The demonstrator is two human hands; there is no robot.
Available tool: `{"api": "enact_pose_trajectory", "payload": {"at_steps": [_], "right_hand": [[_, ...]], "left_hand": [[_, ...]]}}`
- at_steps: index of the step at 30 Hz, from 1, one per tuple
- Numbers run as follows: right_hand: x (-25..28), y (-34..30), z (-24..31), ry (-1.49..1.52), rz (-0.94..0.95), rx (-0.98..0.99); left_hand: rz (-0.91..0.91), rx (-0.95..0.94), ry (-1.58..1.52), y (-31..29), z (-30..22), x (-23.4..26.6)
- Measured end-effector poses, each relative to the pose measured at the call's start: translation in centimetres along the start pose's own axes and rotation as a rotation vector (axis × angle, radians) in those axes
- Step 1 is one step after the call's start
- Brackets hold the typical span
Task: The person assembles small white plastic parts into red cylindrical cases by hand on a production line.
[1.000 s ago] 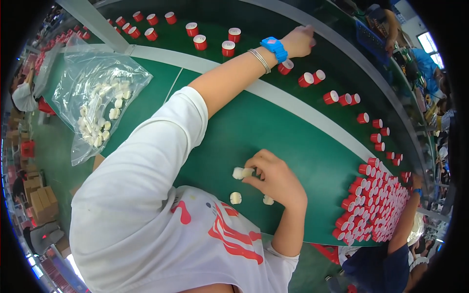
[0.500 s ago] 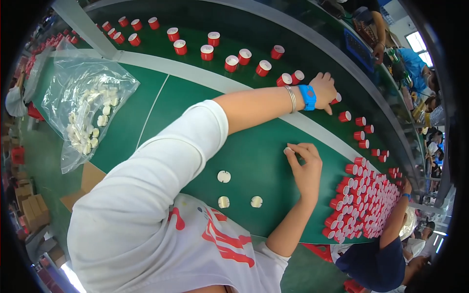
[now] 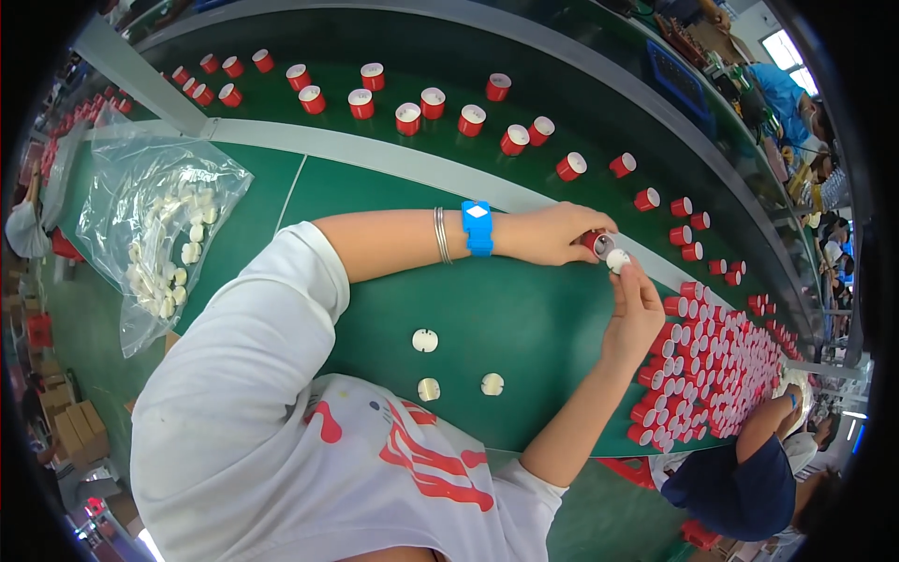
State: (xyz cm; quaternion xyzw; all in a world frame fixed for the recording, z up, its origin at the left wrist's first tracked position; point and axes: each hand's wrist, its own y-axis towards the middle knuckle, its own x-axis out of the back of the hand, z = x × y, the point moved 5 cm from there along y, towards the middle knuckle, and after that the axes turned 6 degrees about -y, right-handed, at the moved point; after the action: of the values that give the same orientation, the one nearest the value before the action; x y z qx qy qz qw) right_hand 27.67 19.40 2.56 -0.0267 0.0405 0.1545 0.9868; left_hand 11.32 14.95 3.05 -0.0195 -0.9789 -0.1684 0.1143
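Observation:
My left hand (image 3: 552, 234), with a blue wristband and bracelets, is closed around a small red cup (image 3: 591, 240) whose open end faces right. Right by that opening, my right hand (image 3: 637, 314) pinches a round white disc (image 3: 617, 261) between thumb and fingertips. Whether disc and cup touch, I cannot tell. Below my left forearm, three similar notched pieces lie on the green table (image 3: 543, 318): a white disc (image 3: 425, 340), a cream disc (image 3: 429, 389) and another cream disc (image 3: 492, 384).
A clear plastic bag (image 3: 187, 187) of white pieces lies at left. Red cups with white tops (image 3: 471, 120) stand along the dark belt (image 3: 403, 47) behind a grey rail (image 3: 375, 155). Many more cups (image 3: 698, 375) crowd the right side, near a person in dark blue (image 3: 740, 482).
My left hand has come back from the belt to the table side, bringing a red cup. My right hand has moved up and right with its disc to meet it.

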Motion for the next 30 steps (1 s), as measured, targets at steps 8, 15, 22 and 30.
{"api": "enact_pose_trajectory", "payload": {"at_steps": [8,15,22,30], "right_hand": [[-0.9,-0.2,-1.4,-0.175,-0.123,0.067],[-2.1,-0.6,-0.7,-0.474,-0.158,0.020],[-2.1,-0.5,-0.9,-0.314,-0.038,0.026],[-2.5,-0.9,0.0,-0.456,-0.078,0.036]], "left_hand": [[0.021,-0.059,0.117,-0.6,0.3,-0.8],[0.019,-0.107,0.170,-0.8,1.0,-1.0],[0.037,-0.114,0.171,-0.8,0.5,-1.2],[0.009,-0.130,0.135,-1.0,0.7,-1.2]]}}
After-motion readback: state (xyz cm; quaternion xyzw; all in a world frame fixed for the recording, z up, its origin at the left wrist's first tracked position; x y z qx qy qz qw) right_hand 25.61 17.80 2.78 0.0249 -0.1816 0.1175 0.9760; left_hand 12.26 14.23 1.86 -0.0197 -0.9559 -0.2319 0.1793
